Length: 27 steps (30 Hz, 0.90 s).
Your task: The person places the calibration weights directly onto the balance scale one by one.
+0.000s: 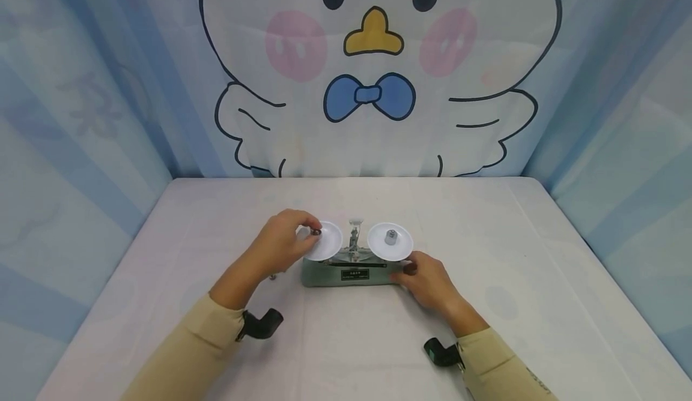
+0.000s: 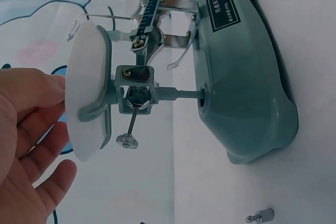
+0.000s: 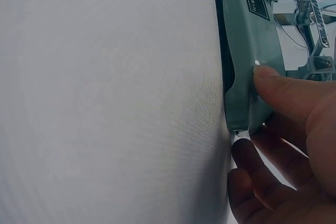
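Tan sleeves (image 1: 186,347) are spanning the near part of the table (image 1: 346,341), the left hand (image 1: 281,242) pinching a small metal weight (image 1: 316,232) between fingertips at the left pan (image 1: 331,244), other fingers hanging loosely apart. The right hand (image 1: 429,278) is gripping the right end of the green balance (image 1: 323,275), which is standing midway between the table's side edges, short of the far edge.

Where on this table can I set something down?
The tabletop has bare room right of the right hand, behind the balance scale toward the curtain, and in front between the sleeves, though black wrist cameras jut in. It is crowded at the scale: the left hand is over one pan, and a loose weight lies off the scale's left end.
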Motion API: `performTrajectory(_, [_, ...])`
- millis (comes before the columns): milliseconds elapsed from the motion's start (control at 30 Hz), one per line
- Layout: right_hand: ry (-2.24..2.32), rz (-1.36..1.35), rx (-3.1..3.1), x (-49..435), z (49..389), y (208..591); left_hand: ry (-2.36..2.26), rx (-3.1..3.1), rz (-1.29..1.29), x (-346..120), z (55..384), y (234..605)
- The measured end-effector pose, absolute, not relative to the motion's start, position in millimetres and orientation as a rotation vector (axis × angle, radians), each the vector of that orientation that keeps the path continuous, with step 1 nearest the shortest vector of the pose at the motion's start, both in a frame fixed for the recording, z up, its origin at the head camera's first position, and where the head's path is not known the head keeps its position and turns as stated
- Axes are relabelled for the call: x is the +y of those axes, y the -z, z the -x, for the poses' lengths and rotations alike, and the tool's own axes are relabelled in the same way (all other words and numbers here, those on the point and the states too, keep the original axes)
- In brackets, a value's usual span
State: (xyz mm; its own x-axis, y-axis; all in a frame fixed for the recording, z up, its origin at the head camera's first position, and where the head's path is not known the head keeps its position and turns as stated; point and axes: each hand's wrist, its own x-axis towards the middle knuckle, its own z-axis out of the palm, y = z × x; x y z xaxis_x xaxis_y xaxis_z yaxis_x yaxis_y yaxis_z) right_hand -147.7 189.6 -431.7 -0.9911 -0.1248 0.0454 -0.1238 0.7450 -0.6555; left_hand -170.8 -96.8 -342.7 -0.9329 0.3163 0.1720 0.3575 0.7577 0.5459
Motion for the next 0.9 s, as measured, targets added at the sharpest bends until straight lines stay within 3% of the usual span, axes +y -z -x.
performTrajectory(900, [1.121,0.226,2.939,189,148,433,0.927,-2.916,0.62,-88,187,348])
